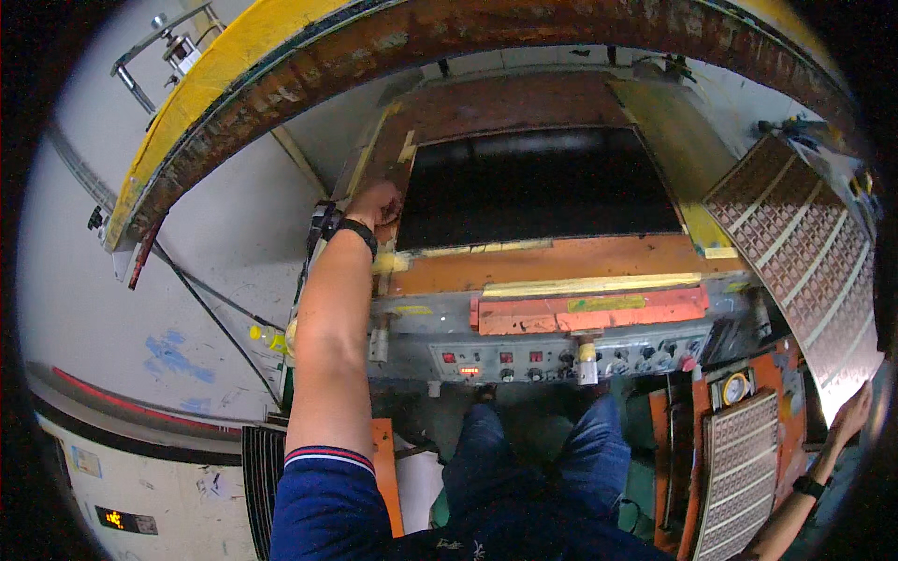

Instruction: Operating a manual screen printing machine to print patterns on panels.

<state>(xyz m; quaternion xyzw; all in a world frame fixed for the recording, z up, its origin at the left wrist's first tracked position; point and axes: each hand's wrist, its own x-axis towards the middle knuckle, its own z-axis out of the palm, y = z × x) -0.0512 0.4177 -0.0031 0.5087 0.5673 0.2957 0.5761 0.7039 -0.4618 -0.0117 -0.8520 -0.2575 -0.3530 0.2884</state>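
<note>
My left hand [378, 203] reaches out to the left edge of a black rectangular panel [543, 187] that lies flat on the orange-brown machine bed. Its fingers are curled in at that edge; whatever they may pinch is too small or hidden. Out at the far right, my right hand [849, 418] grips the near corner of a large thin printed sheet [804, 252]. Brownish pattern blocks divided by pale stripes cover this sheet. It hangs at a slant beside the bed, bending slightly, its far end up near the bed's back right.
A yellow-edged frame [309, 79] arches over the bed. Along the bed's front run a red-orange bar [589, 310] and a control panel [561, 360] with knobs. Similar printed sheets [739, 477] lie at lower right near a round gauge [735, 388]. A white cabinet [140, 486] stands lower left.
</note>
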